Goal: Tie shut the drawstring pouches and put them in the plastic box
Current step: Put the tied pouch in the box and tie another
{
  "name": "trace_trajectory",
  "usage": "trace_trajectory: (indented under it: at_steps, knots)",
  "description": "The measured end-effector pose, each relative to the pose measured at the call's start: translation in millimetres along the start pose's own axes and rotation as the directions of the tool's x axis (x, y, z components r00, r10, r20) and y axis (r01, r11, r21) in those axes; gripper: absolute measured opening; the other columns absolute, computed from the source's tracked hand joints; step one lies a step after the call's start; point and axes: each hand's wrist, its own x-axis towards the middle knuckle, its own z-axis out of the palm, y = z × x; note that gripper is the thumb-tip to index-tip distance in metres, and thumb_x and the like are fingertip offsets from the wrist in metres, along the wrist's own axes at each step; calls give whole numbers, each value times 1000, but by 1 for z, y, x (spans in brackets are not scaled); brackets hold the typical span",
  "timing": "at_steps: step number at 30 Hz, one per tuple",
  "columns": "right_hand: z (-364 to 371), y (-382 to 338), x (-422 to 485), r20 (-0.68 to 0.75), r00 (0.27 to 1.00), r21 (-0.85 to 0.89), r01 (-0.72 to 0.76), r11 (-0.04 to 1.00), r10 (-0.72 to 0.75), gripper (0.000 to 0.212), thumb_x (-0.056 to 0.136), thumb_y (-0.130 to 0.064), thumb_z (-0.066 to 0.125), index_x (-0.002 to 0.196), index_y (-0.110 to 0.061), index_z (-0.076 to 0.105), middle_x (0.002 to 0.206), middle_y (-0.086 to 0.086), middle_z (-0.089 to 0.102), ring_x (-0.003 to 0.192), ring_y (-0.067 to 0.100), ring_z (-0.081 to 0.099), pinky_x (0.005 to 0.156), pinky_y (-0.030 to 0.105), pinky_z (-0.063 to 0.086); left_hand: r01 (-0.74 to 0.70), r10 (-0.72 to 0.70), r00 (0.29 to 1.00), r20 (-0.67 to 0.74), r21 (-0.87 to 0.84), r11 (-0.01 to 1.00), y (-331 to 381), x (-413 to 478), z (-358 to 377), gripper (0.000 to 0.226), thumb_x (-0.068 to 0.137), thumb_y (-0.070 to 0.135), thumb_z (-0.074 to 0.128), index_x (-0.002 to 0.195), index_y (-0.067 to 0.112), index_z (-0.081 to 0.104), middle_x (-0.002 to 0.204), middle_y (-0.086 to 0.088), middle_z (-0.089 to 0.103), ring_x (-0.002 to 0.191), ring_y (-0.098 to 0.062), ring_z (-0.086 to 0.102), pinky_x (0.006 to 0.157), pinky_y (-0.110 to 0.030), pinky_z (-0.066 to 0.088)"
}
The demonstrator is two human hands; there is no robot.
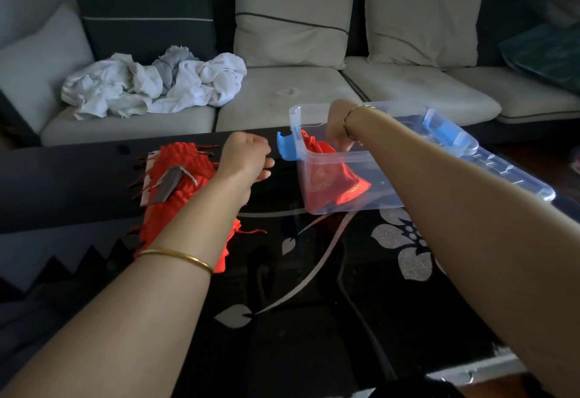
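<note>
right hand lowers a red pouch into the plastic box

the right hand [340, 129] reaches over the rim of the clear plastic box [376, 196], its grip closed on the gathered neck of a red pouch [332, 181] whose body lies inside against the box's near wall. the left hand [246, 156] hovers above the dark patterned surface [314, 272], between the box and a pile of red pouches [179, 159]; its grip is loose, fingers lightly curled and holding nothing. a grey strip [171, 186] lies on the pile. a blue latch [287, 148] sticks out from the box's left end. behind the surface stands a sofa [282, 96] with crumpled white cloths [150, 87] on it.
</note>
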Motion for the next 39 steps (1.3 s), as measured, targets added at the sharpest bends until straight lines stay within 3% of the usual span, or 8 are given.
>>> trace_trajectory:
  at_steps: [4, 9, 15, 20, 25, 33, 37, 39]
  knots:
    - [3, -24, -31, -281, 954, 182, 158, 971, -103, 19, 86, -7, 53, 99, -4, 67, 102, 14, 68, 90, 30, 67, 79, 38, 56, 58, -58, 998, -41, 13, 998, -20, -21, -17, 17, 94, 4, 41, 86, 13, 53, 81, -3, 53, 66, -11, 55, 51, -21, 44]
    - [76, -66, -75, -78, 960, 313, 280, 908, -269, 18, 89, -1, 47, 92, -9, 64, 91, 17, 69, 83, 32, 68, 78, 41, 55, 119, -110, 976, -189, 35, 992, -53, -44, -53, 24, 93, 3, 40, 74, 14, 49, 73, -9, 53, 51, -14, 54, 45, -18, 45]
    - [171, -83, -65, -26, 980, 276, 198, 941, -199, 22, 87, -29, 58, 75, -11, 58, 68, 4, 55, 64, 23, 55, 58, 28, 42, 265, -122, 889, -442, 280, 923, -81, -46, -96, 37, 85, 11, 48, 120, 14, 61, 130, -19, 52, 117, -39, 52, 101, -46, 44]
    - [199, -95, -55, -117, 983, 237, 166, 957, -142, 40, 82, -46, 64, 66, -22, 36, 81, 0, 53, 73, 21, 52, 59, 33, 42, 305, -191, 917, -351, 304, 903, -92, -43, -107, 43, 85, 17, 51, 128, 14, 55, 133, -17, 49, 117, -37, 50, 97, -45, 46]
    - [192, -88, -60, -166, 978, 191, 158, 969, -127, 12, 86, -27, 61, 92, -17, 57, 102, 5, 63, 93, 28, 61, 72, 33, 47, 258, -187, 932, -312, 205, 944, -91, -37, -109, 47, 83, 15, 51, 130, 14, 52, 128, -15, 53, 108, -37, 58, 91, -49, 51]
    - [148, -39, -89, -408, 828, 201, 492, 847, -384, 5, 84, -14, 61, 87, -12, 57, 86, 2, 61, 83, 22, 57, 76, 35, 48, 167, -57, 920, -389, 255, 952, -82, -41, -95, 61, 84, 46, 59, 133, 11, 47, 132, -16, 52, 117, -36, 54, 98, -50, 45]
    - [132, -2, -111, -504, 760, 212, 570, 794, -411, 5, 85, -10, 62, 87, -8, 57, 80, -4, 58, 72, 12, 52, 68, 22, 42, 68, -59, 991, -117, 72, 995, -68, -52, -81, 68, 80, 64, 53, 135, 25, 43, 126, -11, 58, 114, -31, 56, 97, -46, 46]
    - [129, 15, -118, -531, 755, 235, 567, 789, -384, 8, 84, -8, 63, 82, -10, 55, 73, -9, 55, 66, 1, 49, 63, 10, 38, 88, -78, 995, 66, -168, 982, -61, -60, -71, 29, 90, 51, 53, 96, 22, 57, 84, -3, 66, 77, -20, 58, 70, -30, 46]
